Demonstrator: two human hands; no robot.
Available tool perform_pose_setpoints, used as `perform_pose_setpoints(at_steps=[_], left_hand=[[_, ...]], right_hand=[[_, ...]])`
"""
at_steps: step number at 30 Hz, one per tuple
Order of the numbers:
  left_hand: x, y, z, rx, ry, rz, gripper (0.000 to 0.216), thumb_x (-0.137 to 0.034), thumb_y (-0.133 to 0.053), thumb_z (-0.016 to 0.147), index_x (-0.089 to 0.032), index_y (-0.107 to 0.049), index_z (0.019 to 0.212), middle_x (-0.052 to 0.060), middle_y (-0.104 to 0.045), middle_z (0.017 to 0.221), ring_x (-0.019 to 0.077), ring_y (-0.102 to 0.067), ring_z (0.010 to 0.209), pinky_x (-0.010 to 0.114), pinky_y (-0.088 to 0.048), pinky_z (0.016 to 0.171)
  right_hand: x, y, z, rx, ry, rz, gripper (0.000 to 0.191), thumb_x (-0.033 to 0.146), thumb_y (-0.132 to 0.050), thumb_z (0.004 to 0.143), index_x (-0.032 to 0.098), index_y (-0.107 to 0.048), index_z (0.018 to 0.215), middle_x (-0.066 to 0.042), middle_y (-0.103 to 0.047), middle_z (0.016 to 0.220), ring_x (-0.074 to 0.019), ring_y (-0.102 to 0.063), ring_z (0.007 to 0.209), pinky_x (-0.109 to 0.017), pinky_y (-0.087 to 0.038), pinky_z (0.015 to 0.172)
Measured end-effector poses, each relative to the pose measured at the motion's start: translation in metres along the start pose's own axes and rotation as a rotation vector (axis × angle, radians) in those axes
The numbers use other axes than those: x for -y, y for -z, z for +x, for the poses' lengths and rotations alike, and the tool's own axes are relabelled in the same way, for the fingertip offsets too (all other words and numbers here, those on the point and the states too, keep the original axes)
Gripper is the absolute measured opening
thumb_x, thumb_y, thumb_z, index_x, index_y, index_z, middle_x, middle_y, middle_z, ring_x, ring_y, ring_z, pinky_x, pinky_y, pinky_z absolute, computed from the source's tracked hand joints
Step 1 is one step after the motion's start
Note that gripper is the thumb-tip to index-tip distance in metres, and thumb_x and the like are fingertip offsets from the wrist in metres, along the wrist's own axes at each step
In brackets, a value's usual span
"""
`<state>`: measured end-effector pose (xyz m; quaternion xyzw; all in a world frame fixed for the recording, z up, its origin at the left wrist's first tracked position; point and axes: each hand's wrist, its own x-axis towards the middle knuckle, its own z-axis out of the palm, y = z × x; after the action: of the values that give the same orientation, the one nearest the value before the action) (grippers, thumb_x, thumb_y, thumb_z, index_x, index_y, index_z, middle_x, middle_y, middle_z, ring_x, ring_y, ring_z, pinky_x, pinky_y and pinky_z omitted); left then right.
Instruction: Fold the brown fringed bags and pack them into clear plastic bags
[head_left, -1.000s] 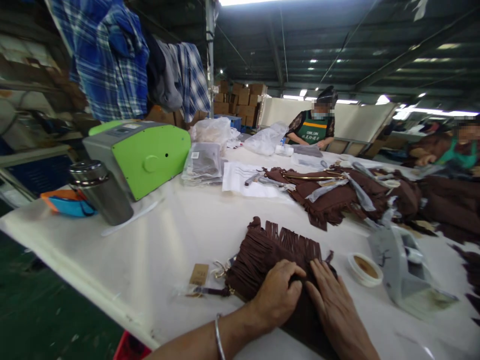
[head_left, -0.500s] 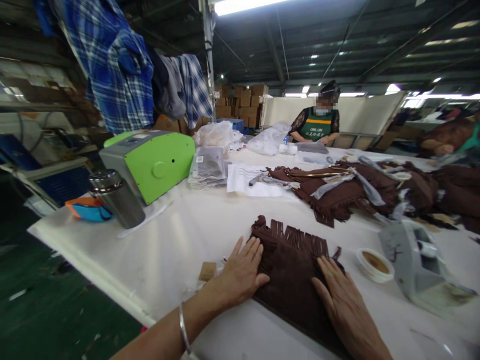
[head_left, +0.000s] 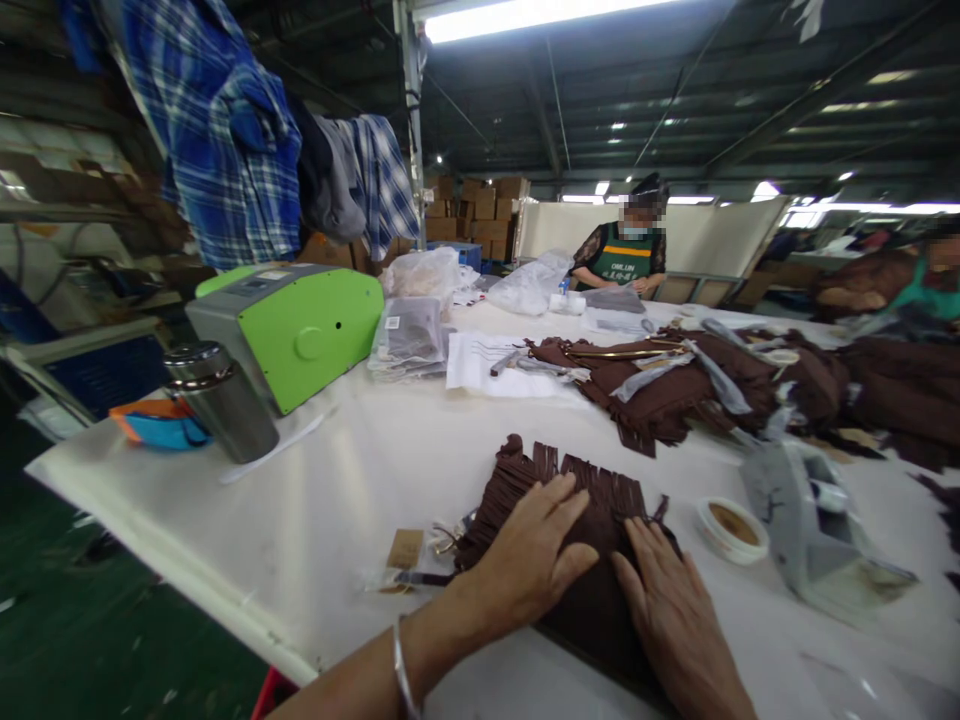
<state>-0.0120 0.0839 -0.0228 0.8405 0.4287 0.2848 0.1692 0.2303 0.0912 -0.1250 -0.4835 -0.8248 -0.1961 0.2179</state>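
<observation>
A dark brown fringed bag [head_left: 589, 625] lies flat on the white table, its fringe along the far and left edges. My left hand [head_left: 532, 550] rests on it palm down, fingers stretched out and slightly apart. Flat on its right side is my right hand [head_left: 667, 600], also with extended fingers. Neither hand grips anything. Left of the bag, a kraft-brown tag [head_left: 405, 548] lies beside a metal clasp [head_left: 448, 538] and some clear plastic. My hands and forearms cover parts of the bag.
A tape dispenser [head_left: 795, 530] and a round tub [head_left: 733, 530] stand at right. Behind are piled brown fringed bags [head_left: 667, 395]. A green machine [head_left: 315, 335] and thermos [head_left: 229, 410] are at left. A co-worker [head_left: 626, 250] works across the table [head_left: 360, 440].
My left hand has slid right from the bag's left edge toward its middle, uncovering fringe and the clasp on the left. My right hand stays on the right side. The view has shifted slightly.
</observation>
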Motion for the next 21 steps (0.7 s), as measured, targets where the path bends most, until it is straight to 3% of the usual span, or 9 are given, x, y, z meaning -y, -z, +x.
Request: perform_pose_setpoints(at_steps=[3,5,11,15,21], left_hand=[[0.020,0.000,-0.016,0.022,0.023,0.284,0.063,-0.054,-0.044,0.096,-0.015,-0.037,0.145,0.014,-0.034,0.153,0.0271,-0.023,0.144,0.050,-0.017,0.120],[0.030,-0.007,-0.022,0.087,0.041,0.354,0.068,-0.058,-0.042,0.095,-0.013,-0.037,0.145,0.015,-0.036,0.152,0.0275,-0.025,0.144,0.049,-0.018,0.119],[0.026,-0.035,0.001,0.161,0.064,0.323,0.075,-0.062,-0.032,0.096,-0.009,-0.027,0.149,0.018,-0.028,0.155,0.0267,-0.018,0.146,0.044,-0.019,0.119],[0.019,-0.045,0.021,0.157,0.102,0.275,0.079,-0.063,-0.033,0.095,-0.005,-0.026,0.149,0.021,-0.025,0.155,0.0291,-0.017,0.146,0.046,-0.019,0.119],[0.018,-0.050,0.022,0.103,0.127,0.263,0.078,-0.061,-0.040,0.094,-0.005,-0.030,0.148,0.020,-0.027,0.154,0.0290,-0.019,0.145,0.044,-0.020,0.119]], right_hand=[[0.008,0.003,0.005,0.001,-0.012,-0.004,0.046,0.023,-0.025,0.095,0.020,-0.069,0.108,-0.015,-0.054,0.138,-0.0387,-0.038,0.135,-0.063,-0.030,0.105],[0.009,0.001,0.013,0.002,-0.009,0.009,0.047,0.027,-0.025,0.097,0.018,-0.068,0.112,-0.016,-0.055,0.137,-0.0378,-0.041,0.133,-0.061,-0.030,0.106],[-0.004,-0.016,0.050,0.032,-0.075,0.104,0.057,0.046,-0.027,0.099,0.010,-0.054,0.133,-0.015,-0.057,0.135,-0.0297,-0.049,0.128,-0.053,-0.032,0.108],[-0.012,-0.022,0.065,0.115,-0.066,0.086,0.053,0.041,-0.028,0.098,0.010,-0.058,0.129,-0.014,-0.056,0.136,-0.0315,-0.049,0.128,-0.055,-0.034,0.106],[-0.004,-0.012,0.072,0.228,-0.024,-0.023,0.040,0.028,-0.038,0.094,0.015,-0.069,0.115,-0.016,-0.054,0.138,-0.0371,-0.046,0.130,-0.058,-0.034,0.103]])
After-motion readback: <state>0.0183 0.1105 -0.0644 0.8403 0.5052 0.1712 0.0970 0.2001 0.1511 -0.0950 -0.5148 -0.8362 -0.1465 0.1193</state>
